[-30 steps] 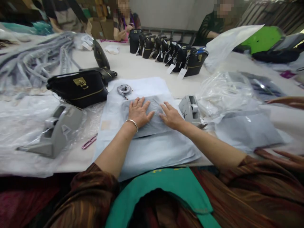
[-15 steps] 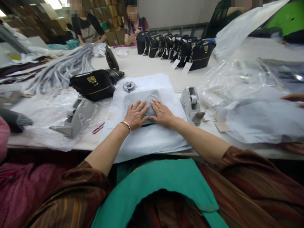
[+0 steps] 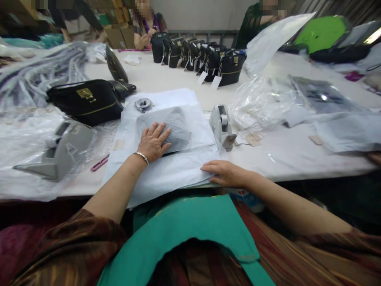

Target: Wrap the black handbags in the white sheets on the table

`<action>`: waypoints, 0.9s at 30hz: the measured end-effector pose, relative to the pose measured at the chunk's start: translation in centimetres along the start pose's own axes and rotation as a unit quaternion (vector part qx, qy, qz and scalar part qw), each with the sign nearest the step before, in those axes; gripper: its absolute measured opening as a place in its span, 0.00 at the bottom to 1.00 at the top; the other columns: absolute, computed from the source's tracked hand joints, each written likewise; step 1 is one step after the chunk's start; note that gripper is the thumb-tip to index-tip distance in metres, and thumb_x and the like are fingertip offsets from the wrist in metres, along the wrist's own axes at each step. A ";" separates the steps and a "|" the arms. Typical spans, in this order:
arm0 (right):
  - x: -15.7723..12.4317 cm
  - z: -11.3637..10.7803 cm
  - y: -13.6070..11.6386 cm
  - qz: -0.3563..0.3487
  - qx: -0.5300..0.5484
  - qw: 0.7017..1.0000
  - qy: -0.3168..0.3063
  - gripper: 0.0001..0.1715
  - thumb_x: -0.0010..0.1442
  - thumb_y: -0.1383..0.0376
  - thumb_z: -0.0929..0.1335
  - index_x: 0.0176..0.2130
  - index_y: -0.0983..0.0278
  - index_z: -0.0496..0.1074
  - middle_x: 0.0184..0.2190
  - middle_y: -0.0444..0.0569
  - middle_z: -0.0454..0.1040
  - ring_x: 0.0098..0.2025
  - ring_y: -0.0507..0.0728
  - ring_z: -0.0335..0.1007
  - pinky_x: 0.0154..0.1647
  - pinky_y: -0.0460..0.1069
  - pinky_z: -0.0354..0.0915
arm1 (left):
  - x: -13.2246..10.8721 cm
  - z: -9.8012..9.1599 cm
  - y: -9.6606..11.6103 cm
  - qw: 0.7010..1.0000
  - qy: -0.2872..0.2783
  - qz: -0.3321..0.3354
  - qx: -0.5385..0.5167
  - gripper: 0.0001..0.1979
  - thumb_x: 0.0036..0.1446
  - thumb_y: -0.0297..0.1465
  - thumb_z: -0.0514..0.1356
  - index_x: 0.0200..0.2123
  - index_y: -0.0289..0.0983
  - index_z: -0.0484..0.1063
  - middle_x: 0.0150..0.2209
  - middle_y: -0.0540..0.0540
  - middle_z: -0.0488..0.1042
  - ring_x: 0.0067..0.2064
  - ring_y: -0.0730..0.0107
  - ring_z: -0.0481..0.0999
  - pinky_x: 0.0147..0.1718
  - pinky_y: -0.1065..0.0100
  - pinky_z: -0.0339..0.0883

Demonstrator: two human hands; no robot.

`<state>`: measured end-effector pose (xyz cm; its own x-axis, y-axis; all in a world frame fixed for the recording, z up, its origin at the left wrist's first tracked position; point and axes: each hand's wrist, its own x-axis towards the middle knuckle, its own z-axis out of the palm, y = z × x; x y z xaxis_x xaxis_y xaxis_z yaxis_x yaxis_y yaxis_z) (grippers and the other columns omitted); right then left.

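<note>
My left hand (image 3: 154,141) lies flat with fingers spread on a grey tissue-wrapped bundle (image 3: 169,126) in the middle of a stack of white tissue sheets (image 3: 166,171). My right hand (image 3: 225,173) rests at the near edge of the stack, fingers on the corner of the top sheet; whether it pinches the paper is unclear. A small coiled grey cord (image 3: 143,105) sits on the paper beyond the bundle.
Grey tape dispensers stand left (image 3: 58,151) and right (image 3: 220,125) of the paper. A black handbag (image 3: 85,101) lies at left, a row of black bags (image 3: 199,55) stands further back. Clear plastic bags (image 3: 268,103) are piled at right. People sit across the table.
My right hand left the bundle and came back to the near edge of the tissue stack. My left hand stayed pressed on the bundle.
</note>
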<state>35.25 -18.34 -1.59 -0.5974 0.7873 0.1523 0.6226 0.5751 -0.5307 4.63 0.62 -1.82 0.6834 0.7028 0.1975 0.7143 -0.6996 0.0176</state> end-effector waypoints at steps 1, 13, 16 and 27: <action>-0.5 -0.4 0.4 0.012 0.008 0.999 0.031 0.26 0.62 0.70 0.70 0.59 0.63 0.72 0.54 0.57 0.76 0.55 0.61 0.74 0.57 0.55 0.70 | 0.0 0.1 -0.1 1.000 0.006 0.000 -0.001 0.33 0.66 0.45 0.53 0.71 0.43 0.56 0.74 0.41 0.50 0.74 0.44 0.46 0.67 0.40 0.43; -1.7 -1.9 1.6 0.107 -0.141 0.981 -0.080 0.26 0.62 0.73 0.67 0.58 0.60 0.74 0.43 0.53 0.77 0.42 0.57 0.73 0.44 0.49 0.65 | 0.1 0.4 -0.3 0.999 0.032 0.011 -0.007 0.31 0.66 0.45 0.52 0.70 0.42 0.59 0.73 0.41 0.53 0.73 0.42 0.48 0.66 0.40 0.46; -1.6 -2.3 1.2 0.120 -0.170 0.970 -0.126 0.18 0.63 0.72 0.66 0.50 0.60 0.78 0.36 0.49 0.74 0.37 0.55 0.70 0.39 0.48 0.61 | 0.1 0.5 -0.4 0.999 0.035 0.012 0.002 0.31 0.67 0.45 0.52 0.70 0.42 0.60 0.73 0.41 0.53 0.73 0.43 0.49 0.66 0.41 0.47; -5.3 -3.9 1.9 0.151 -0.083 0.985 0.011 0.10 0.64 0.71 0.65 0.35 0.64 0.76 0.36 0.50 0.76 0.38 0.55 0.72 0.41 0.48 0.64 | 0.2 0.6 -0.5 0.999 0.045 0.013 0.006 0.30 0.67 0.45 0.53 0.69 0.43 0.60 0.72 0.41 0.55 0.73 0.44 0.50 0.66 0.43 0.48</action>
<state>41.60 -20.53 -0.14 -0.3620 0.9318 0.0269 0.8459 0.3405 -0.4105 4.50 1.15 -2.40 0.6853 0.6701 0.2854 0.6991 -0.7150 -0.0001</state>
